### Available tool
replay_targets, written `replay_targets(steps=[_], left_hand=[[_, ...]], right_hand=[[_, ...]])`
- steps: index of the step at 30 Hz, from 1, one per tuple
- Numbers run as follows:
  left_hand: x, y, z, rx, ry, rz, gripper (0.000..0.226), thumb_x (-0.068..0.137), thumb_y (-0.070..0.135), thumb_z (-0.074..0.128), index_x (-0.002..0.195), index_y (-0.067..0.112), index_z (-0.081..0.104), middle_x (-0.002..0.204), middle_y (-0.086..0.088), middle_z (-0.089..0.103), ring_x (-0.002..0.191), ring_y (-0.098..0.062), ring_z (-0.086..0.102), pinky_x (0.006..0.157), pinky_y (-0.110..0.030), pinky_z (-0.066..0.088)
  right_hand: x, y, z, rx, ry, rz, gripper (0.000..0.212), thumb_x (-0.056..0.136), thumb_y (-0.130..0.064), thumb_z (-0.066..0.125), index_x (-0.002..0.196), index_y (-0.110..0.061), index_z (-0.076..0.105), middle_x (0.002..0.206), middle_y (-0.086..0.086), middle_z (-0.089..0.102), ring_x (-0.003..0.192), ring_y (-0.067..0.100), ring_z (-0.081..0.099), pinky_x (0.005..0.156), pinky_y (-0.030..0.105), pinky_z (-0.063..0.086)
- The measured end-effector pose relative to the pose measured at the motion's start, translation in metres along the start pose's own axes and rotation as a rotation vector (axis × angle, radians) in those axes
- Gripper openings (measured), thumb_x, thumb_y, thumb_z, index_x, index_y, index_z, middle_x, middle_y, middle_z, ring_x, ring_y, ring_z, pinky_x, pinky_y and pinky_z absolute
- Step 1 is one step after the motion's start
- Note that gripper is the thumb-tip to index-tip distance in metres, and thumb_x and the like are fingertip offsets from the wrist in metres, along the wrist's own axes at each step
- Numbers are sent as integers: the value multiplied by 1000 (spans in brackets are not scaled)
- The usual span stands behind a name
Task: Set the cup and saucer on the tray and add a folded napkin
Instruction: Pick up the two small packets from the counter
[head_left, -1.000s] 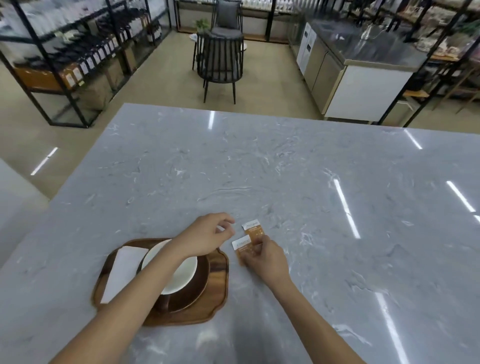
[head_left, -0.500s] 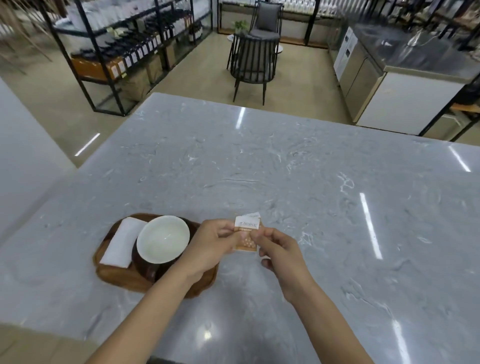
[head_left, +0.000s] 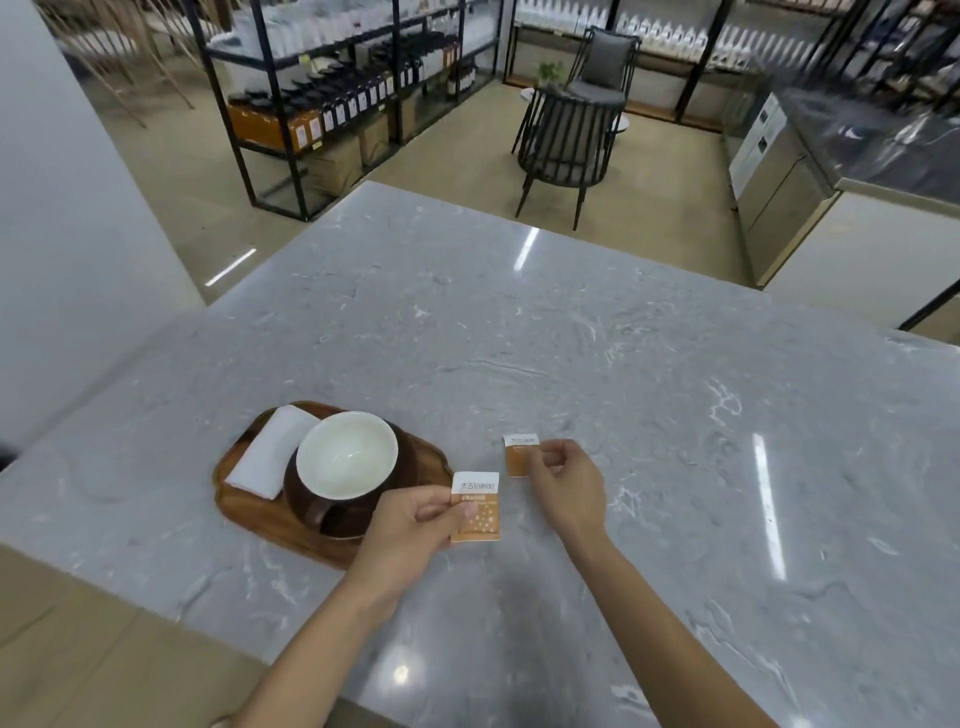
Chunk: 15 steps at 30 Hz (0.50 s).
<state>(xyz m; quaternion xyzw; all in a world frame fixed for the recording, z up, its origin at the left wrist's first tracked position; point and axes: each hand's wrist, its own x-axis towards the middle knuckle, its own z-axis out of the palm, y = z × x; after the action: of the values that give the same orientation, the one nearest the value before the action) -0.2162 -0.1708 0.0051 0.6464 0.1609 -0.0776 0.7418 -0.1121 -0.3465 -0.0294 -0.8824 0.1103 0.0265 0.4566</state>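
Note:
A wooden tray (head_left: 270, 525) lies on the grey marble counter at the near left. On it a dark cup with a white inside (head_left: 347, 460) stands on a dark saucer (head_left: 408, 467), and a folded white napkin (head_left: 267, 449) lies along the tray's left side. Just right of the tray my left hand (head_left: 410, 525) pinches an orange and white sachet (head_left: 477, 512). My right hand (head_left: 566, 483) pinches a second orange and white sachet (head_left: 519, 456) a little farther right and back.
The marble counter (head_left: 571, 364) stretches far back and to the right. Its near edge runs diagonally at the lower left. Beyond it stand a dark chair (head_left: 569, 135), black shelving (head_left: 332, 88) and a steel cabinet (head_left: 779, 171).
The two sachets were held together between both hands; now each hand holds one and the hands have drawn apart. The camera view has shifted left.

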Motion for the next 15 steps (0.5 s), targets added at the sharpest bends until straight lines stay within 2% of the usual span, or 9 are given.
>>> replay_targets(steps=[4,9,11,15], left_hand=[[-7,-7,-4,-20,59,-17,16,92,10,71,105,13,78,93,-3,81,87,-11,76,69,-13,55],[-15,-15,-9,-68,89,-26,17,92,7,70,107,10,77,94,-5,81,86,-11,77,68,-13,55],[-16,-16,-10,-73,103,-34,16,92,9,69,107,13,77,95,-2,81,88,-10,76,68,-14,55],[-16,-17,-11,-59,145,-14,14,94,12,69,105,13,76,93,-1,81,82,-7,75,64,-12,52]], right_hand=[[20,3,11,-269,-50,28,41,87,-45,67,118,-18,62,113,2,69,105,26,66,80,34,49],[25,3,9,-178,-141,49,46,78,-32,79,118,-15,63,100,-2,72,102,22,69,82,34,55],[20,3,5,-217,-142,12,38,79,-27,77,113,-14,67,100,-1,74,98,22,70,78,33,55],[-5,-4,-6,-132,-139,-112,9,91,-29,70,89,-22,74,83,-9,74,80,12,70,64,22,44]])
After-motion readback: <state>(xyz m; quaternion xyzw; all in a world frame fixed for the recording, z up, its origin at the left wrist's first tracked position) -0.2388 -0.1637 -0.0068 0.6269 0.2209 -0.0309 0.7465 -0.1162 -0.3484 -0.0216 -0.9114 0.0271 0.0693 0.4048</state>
